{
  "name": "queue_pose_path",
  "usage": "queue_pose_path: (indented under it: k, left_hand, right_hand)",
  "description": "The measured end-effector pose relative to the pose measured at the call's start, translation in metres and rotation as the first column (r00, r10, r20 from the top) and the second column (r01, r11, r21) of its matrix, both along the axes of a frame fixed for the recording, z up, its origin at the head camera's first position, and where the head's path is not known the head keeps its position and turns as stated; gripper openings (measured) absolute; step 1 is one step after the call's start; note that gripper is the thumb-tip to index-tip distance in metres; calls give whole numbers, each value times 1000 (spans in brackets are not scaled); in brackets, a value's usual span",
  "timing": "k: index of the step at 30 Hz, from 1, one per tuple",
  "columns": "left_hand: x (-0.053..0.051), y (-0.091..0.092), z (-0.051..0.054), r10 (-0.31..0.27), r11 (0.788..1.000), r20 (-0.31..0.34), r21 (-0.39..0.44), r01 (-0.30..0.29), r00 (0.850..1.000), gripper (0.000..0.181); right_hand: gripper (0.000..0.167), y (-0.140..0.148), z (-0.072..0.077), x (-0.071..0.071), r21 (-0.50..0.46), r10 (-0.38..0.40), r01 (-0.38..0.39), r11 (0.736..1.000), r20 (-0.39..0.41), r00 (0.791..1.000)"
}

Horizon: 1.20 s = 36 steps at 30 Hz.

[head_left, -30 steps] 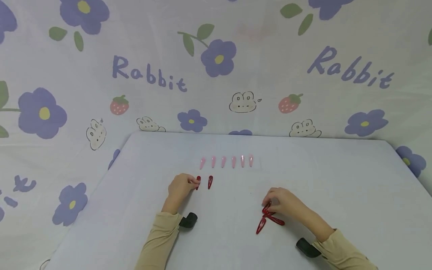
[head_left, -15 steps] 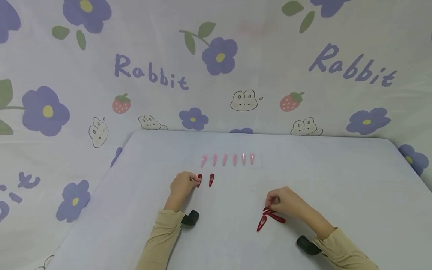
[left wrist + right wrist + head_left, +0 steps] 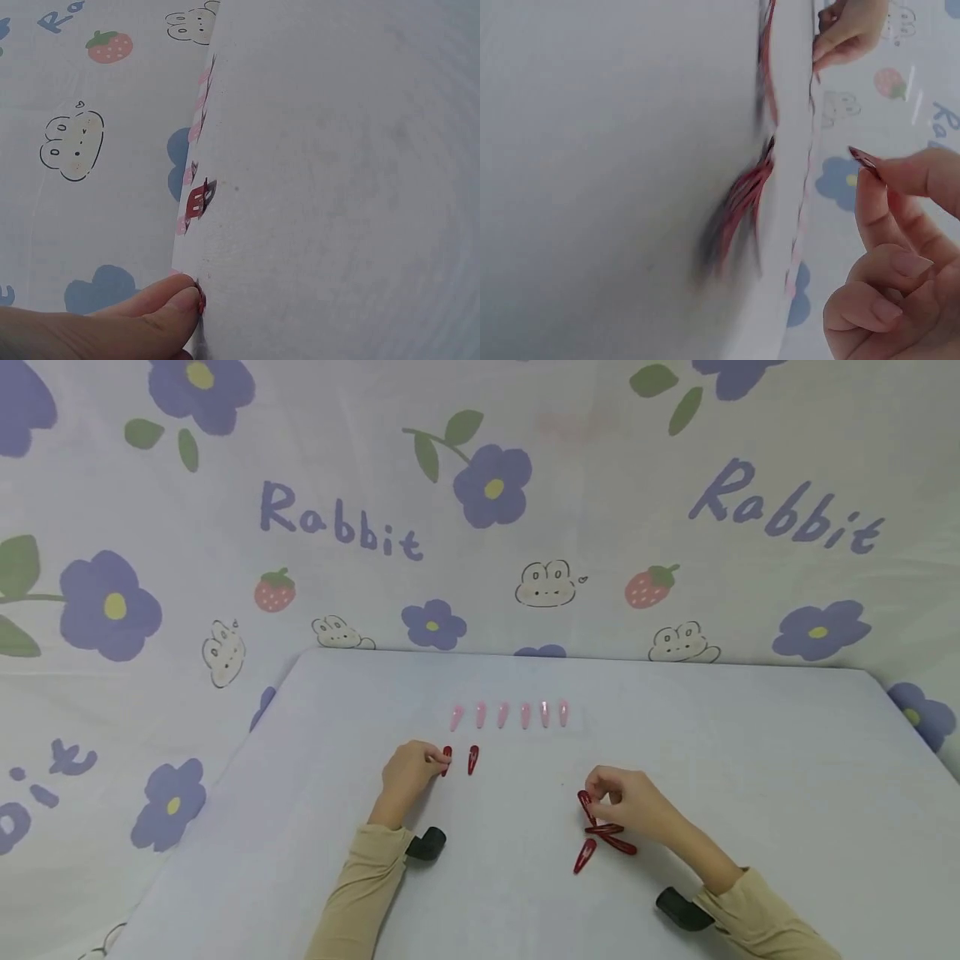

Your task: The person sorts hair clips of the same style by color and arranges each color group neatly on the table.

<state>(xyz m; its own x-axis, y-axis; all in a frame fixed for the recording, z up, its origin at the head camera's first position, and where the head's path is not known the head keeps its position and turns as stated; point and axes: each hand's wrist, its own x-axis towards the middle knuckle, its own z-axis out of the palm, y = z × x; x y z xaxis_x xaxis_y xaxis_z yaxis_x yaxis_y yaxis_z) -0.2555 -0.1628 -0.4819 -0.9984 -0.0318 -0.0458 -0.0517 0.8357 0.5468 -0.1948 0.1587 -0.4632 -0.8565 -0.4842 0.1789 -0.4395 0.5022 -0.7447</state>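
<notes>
My left hand [image 3: 408, 779] pinches a red snap hair clip [image 3: 447, 751] at the left end of a short row on the white table. Beside it lies a second red hair clip [image 3: 473, 760]. In the left wrist view, thumb and finger cover most of the pinched clip [image 3: 201, 298]. Over on the right, my right hand [image 3: 633, 803] holds another red hair clip [image 3: 586, 803] by thumb and fingertip. The right wrist view shows that clip [image 3: 865, 160] raised off the table. Just below it are several loose red clips [image 3: 619, 845], some crossing each other.
Several pink hair clips [image 3: 503, 715] lie in an even row behind the red ones. The white table [image 3: 750, 752] ends at a back edge against a flowered curtain [image 3: 600, 510]. A black wrist camera [image 3: 427, 844] sits on the left sleeve; the right wrist wears another [image 3: 683, 909].
My right hand has drawn one red hair clip up and away from the loose pile. The left hand keeps its place on its clip. The head view has shifted slightly.
</notes>
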Motion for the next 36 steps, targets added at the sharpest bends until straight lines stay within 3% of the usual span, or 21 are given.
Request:
queue_pose_path:
  k: [6,10,16,23,30,36]
  left_hand:
    - [0,2,-2,7,1000,-8,-12,-7,1000,3]
    - [0,3,0,11,1000,1,-22,-11,1000,3]
    - [1,1,2,-1,1000,-11,-4,1,1000,4]
    - [1,1,2,-25,1000,-11,4,25,1000,4]
    - [1,0,1,-16,1000,-9,15,16,1000,4]
    - [1,1,1,-18,1000,-25,1,18,1000,6]
  right_hand:
    - [10,-21,6,-7,-47,-53,58,997,98,994]
    - [6,-43,8,-21,-70,-67,80,994,176,982]
    - [8,-77,4,-43,-88,-62,82,993,217,974]
    - [11,-103,-1,-65,-26,-130,143,989,277,952]
    - [16,-117,-11,-77,65,-240,232,971,191,952]
    - [19,-121,-17,-79,71,-257,252,965,68,964]
